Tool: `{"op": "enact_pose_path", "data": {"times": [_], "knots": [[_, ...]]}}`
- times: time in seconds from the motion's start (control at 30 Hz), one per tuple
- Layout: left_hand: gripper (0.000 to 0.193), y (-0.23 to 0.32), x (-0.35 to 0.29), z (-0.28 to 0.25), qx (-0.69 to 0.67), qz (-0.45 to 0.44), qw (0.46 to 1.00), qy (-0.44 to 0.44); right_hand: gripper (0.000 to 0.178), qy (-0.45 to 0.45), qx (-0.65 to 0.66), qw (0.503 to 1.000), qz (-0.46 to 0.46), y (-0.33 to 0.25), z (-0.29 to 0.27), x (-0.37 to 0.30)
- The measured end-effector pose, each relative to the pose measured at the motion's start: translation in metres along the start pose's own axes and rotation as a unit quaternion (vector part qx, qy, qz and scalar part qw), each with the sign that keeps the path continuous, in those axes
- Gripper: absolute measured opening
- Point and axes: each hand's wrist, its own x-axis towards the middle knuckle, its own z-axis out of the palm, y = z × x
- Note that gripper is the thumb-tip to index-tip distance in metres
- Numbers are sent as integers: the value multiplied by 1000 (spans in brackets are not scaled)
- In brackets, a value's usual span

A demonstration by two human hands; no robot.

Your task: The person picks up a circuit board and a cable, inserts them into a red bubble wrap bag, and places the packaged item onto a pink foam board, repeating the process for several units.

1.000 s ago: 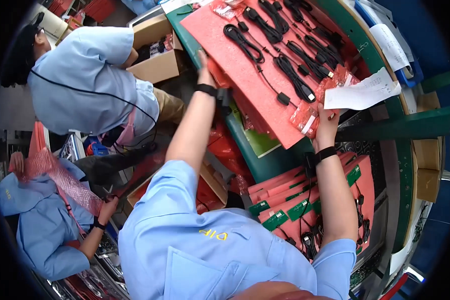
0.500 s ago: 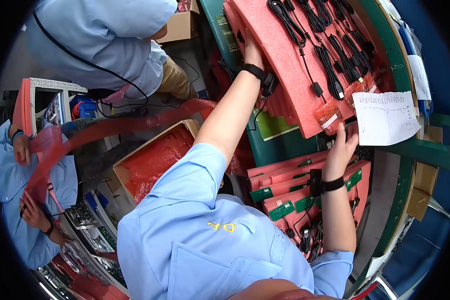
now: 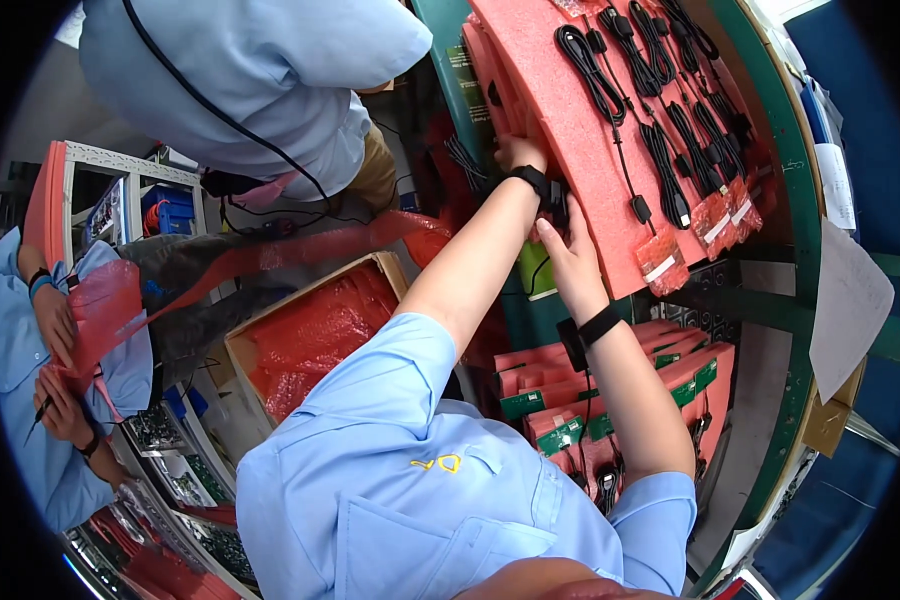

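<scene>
A stack of pink foam sheets lies tilted in front of me. On its top sheet are several coiled black cables and small red bubble-wrap packets. My left hand is at the stack's left edge, closed on a foam sheet, its fingertips hidden by the foam. Close by, my right hand touches the same edge lower down, its thumb apart and its fingers stretched along the foam. A lined white note sheet tilts in the air beyond the rack's right side.
Below stand more pink foam sheets with green circuit boards and cables. At left is a cardboard box with red bubble wrap. One co-worker stands at upper left; another person's hands hold a red plastic strip.
My right hand has moved left from the packets to the foam's left edge. The note sheet has left the foam and dropped to the right. The top foam sheet has shifted slightly right.
</scene>
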Motion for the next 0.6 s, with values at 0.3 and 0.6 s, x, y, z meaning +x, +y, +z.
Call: {"op": "enact_pose_path", "data": {"times": [0.3, 0.6], "knots": [[50, 15, -27, -9, -13, -44, 999, -6, 65, -45, 147, 987, 54, -12, -13, -7], [47, 41, -97, -133, -247, 115, 944, -188, 66, -95, 217, 969, 73, -15, -41, -31]]}}
